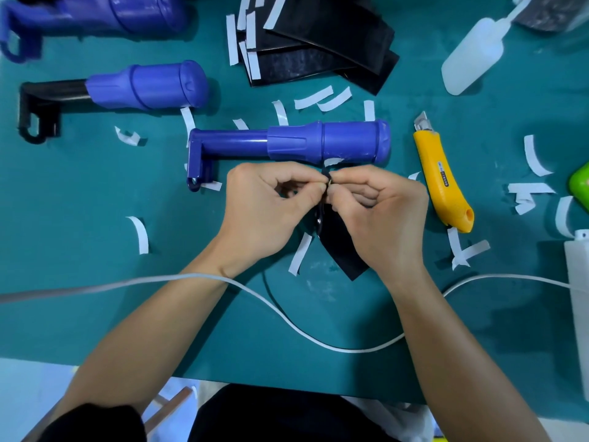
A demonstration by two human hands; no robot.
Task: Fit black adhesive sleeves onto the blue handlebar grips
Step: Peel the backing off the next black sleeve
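Left hand point(264, 208) and right hand point(379, 215) both pinched top edge of black sleeve point(341, 247), just below blue grip point(328, 141); yellow knife point(443, 183) right of grip.

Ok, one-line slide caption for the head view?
Left hand and right hand pinch the edge of a black adhesive sleeve beside a blue handlebar grip on the teal mat.

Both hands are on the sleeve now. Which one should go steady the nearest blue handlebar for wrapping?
Left, probably. The left hand sits just below the thin shaft of the blue handlebar. The black sleeve hangs mostly under the right hand, which is beneath the thick grip end.
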